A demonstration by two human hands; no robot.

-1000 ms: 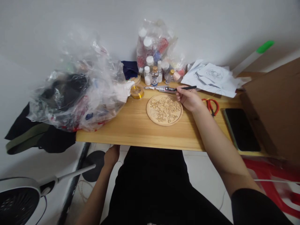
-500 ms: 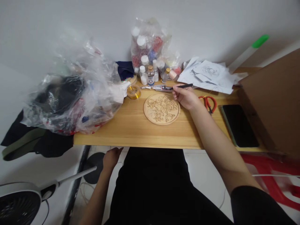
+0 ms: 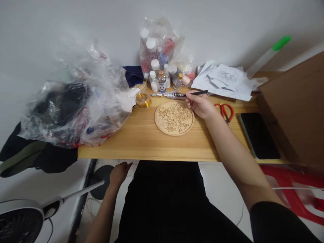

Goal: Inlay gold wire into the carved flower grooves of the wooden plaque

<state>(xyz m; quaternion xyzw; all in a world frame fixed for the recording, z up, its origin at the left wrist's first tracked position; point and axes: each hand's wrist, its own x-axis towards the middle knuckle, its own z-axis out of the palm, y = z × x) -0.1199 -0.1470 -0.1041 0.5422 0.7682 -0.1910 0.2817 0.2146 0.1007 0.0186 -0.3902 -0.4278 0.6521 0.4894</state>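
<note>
A round wooden disc [image 3: 174, 117] with a carved floral pattern lies flat on the wooden table [image 3: 152, 145]. My right hand [image 3: 201, 104] rests at its upper right edge, fingers closed round a thin black pen [image 3: 199, 92] that points left. A glue tube [image 3: 172, 95] lies just beyond the disc. My left hand [image 3: 118, 173] hangs below the table's front edge by my lap, fingers loosely spread, holding nothing.
A big clear plastic bag [image 3: 73, 101] of items fills the table's left. Small bottles [image 3: 159, 81] and a bag of bead jars stand at the back. A gold wire spool [image 3: 143, 100], red scissors [image 3: 224, 111], paper sheets [image 3: 225, 81], a dark phone [image 3: 258, 135] and a cardboard box [image 3: 296, 108] lie around.
My left hand dropped slightly from the table's edge and its fingers opened. The right hand with the pen stayed by the disc; the view shifted a little.
</note>
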